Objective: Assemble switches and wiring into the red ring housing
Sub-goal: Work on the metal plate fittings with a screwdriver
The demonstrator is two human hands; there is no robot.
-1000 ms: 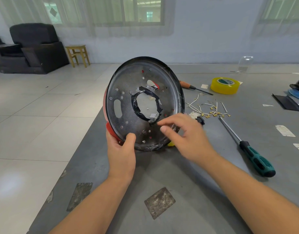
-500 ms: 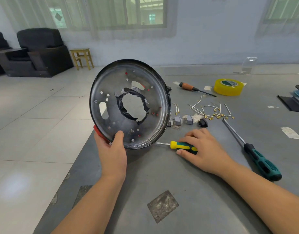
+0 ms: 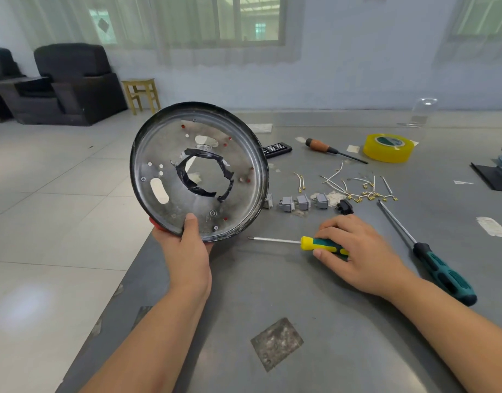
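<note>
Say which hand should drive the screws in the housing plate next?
Right. The right hand already grips the yellow-handled screwdriver on the table, while the left hand is occupied holding the ring housing upright by its lower rim.

Right hand (image 3: 357,252) left ring housing (image 3: 198,171), now grips yellow-green screwdriver (image 3: 315,243) on table.

Single head-worn camera looking forward and down, sitting close over grey metal table (image 3: 343,321), facing windowed wall.
</note>
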